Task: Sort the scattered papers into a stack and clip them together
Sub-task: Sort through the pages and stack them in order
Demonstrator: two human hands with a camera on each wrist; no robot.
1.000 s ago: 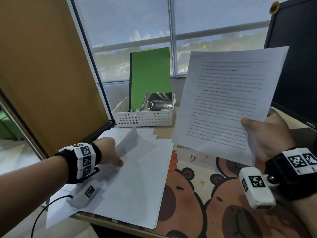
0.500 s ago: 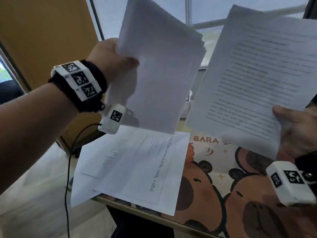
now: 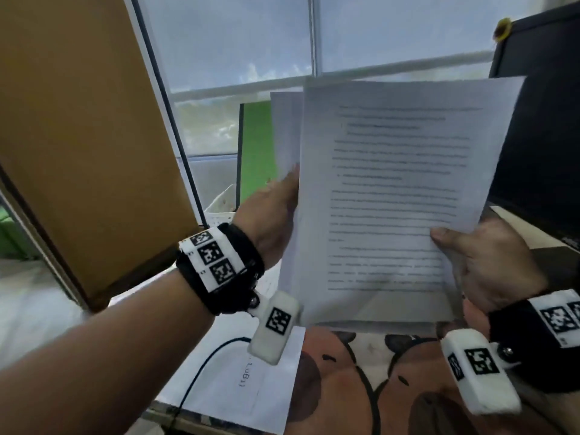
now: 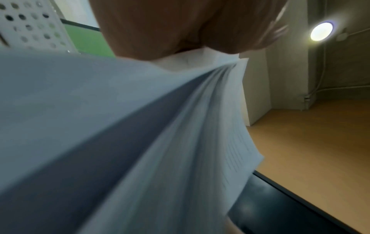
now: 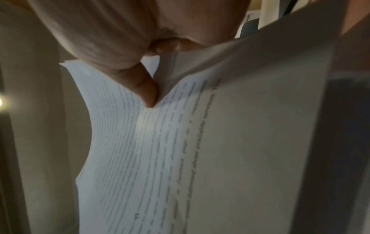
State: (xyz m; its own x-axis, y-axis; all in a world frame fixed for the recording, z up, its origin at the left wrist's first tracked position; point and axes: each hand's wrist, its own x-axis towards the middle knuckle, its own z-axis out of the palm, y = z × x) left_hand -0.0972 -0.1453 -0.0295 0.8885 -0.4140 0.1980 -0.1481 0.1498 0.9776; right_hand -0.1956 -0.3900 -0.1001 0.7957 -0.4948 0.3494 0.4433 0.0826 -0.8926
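Observation:
Both hands hold papers up in the air above the desk. My right hand (image 3: 477, 255) pinches the printed pages (image 3: 392, 199) at their lower right edge, thumb (image 5: 144, 85) on the front of the pages (image 5: 160, 158). My left hand (image 3: 270, 215) grips a second sheaf of papers (image 3: 284, 130) by its left side, tucked behind the printed pages so only a strip shows. In the left wrist view the sheets (image 4: 180, 142) fan out under my palm (image 4: 190, 28). More loose sheets (image 3: 251, 387) lie on the desk at the lower left.
A white perforated basket (image 3: 221, 205) and a green folder (image 3: 255, 146) stand at the back by the window. A dark monitor (image 3: 539, 120) is on the right, a brown partition (image 3: 78, 136) on the left. A capybara desk mat (image 3: 361, 387) covers the desk.
My left hand lifted a sheaf off the desk and has swung it right, behind the printed pages. The two bundles now overlap; the right hand has barely moved.

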